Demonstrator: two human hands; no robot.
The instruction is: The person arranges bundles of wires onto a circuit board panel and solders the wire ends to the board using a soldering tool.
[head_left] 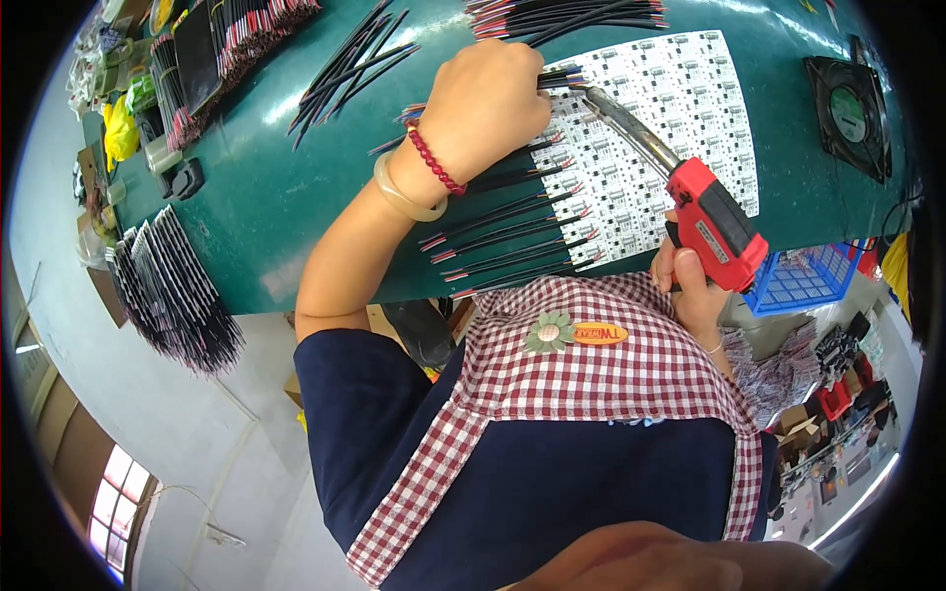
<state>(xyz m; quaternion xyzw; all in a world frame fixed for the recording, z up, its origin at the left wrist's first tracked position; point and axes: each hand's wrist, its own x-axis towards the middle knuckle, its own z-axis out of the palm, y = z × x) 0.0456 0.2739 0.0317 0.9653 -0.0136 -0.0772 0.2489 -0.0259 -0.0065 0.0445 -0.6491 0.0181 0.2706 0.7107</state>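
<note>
My right hand [696, 288] is closed around the handle of a red and black soldering gun [711, 222]. Its metal tip reaches far left across a white sheet of circuit boards [680, 118]. At the sheet's left edge my left hand [498, 103] is closed on a black cable [562, 79], whose wire ends lie close to the gun's tip. The left fingertips are mostly hidden behind the back of the hand. Nearer to me, several black cables [512, 222] lie in a row with their ends on the sheet's left edge.
Loose black cables [350, 74] lie at the far left, and another pile [572, 18] behind the sheet. Cable bundles [182, 286] hang over the table's left edge. A black fan [849, 116] stands on the right. A blue basket [803, 281] sits below the table's right edge.
</note>
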